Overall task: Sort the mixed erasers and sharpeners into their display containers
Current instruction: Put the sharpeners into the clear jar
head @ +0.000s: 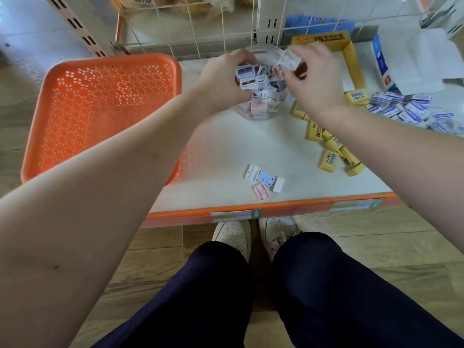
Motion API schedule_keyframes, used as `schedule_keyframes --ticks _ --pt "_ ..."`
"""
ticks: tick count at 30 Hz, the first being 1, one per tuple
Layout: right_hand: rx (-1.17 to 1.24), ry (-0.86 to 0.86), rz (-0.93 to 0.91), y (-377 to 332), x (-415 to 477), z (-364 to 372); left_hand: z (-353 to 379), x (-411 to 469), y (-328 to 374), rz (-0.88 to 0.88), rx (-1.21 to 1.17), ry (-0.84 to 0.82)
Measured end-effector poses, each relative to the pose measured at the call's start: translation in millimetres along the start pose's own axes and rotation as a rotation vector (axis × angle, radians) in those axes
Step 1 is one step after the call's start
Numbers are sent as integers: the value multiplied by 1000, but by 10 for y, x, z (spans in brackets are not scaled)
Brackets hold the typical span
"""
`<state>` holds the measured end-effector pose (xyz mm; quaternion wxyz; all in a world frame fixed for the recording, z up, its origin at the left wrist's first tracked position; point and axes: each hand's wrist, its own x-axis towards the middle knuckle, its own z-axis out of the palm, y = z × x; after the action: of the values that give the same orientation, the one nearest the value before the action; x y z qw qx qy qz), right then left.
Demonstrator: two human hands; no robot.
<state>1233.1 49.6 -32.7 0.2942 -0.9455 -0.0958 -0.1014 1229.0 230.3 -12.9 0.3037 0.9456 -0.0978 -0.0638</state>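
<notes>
- shop setting; white shelf (226, 146) with an orange front edge serves as the work surface, wire grid behind it, wooden floor below.
- orange perforated basket (100, 104) is set at the left end of the shelf, seemingly empty.
- clear jar (261, 106) stands at the back centre, partly filled with small pastel sharpeners.
- left hand (223, 84) is held at the jar mouth, its grip closed around a bundle of sharpeners (247, 79); several are clasped together, exact count not readable.
- right hand (313, 79) is held just right of the jar mouth; a single white sharpener (290, 60) is pinched between thumb and fingertips, above the rim.
- key relation: the jar opening lies directly below and slightly left of the pinched white sharpener, so the right hand is judged nearer for the next drop; the piece's long axis runs roughly left to right across the opening.
- four loose sharpeners (263, 180) are left near the front edge of the shelf, well apart from both hands.
- yellow erasers (329, 151) are scattered to the right, under the right forearm; the yellow display box (349, 56) stands behind them, not yet filled.
- blue-labelled erasers (406, 111) are heaped at far right.
- judgement: sharpener sorting is well along; eraser sorting is not started.
</notes>
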Motion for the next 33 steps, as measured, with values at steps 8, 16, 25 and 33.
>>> schedule_keyframes --ticks 8,16,25,33 --pt "100 70 2 -310 354 107 90 87 26 -12 -92 103" --pt "57 26 45 -51 182 126 73 13 -260 -67 -55 211" --pt "-91 -390 -348 80 -520 9 141 -300 -176 74 27 -186" --pt "-203 -817 -325 61 -1044 -167 511 -898 -18 164 355 -587"
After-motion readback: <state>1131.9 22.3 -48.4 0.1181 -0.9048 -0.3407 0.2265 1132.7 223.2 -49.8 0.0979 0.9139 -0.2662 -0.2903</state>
